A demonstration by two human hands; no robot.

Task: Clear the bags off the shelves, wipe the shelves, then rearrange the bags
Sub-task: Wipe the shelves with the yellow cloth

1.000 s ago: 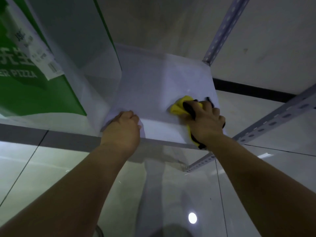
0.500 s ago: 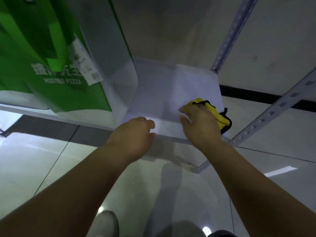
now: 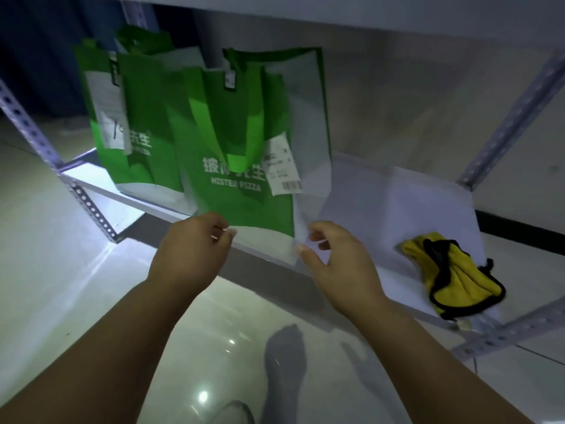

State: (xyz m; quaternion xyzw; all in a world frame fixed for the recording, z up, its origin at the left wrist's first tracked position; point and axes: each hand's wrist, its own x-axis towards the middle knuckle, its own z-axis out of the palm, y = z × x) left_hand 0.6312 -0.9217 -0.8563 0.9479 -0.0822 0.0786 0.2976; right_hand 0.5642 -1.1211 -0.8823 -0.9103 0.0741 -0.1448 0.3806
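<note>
A green and white "Mister Pizza" bag [image 3: 244, 194] with a receipt stapled on stands on the white shelf [image 3: 382, 203], near its front edge. My left hand [image 3: 192, 255] pinches the bag's lower left corner. My right hand [image 3: 336, 264] has thumb and fingers closed on its lower right corner. A second green bag [image 3: 137, 123] stands behind it to the left, tagged with paper slips. The yellow cloth with black trim [image 3: 452, 276] lies crumpled on the right end of the shelf, apart from both hands.
Perforated metal uprights frame the rack at the left [image 3: 27, 123] and right [image 3: 513, 117]. Another shelf board [image 3: 367, 13] runs overhead. Below is glossy tiled floor [image 3: 61, 270], with my shoe [image 3: 235, 411] at the bottom edge.
My right hand let go of the yellow cloth, which now lies on the shelf, and moved left to the bag. The view swung left, and both hands now hold the bag's bottom corners.
</note>
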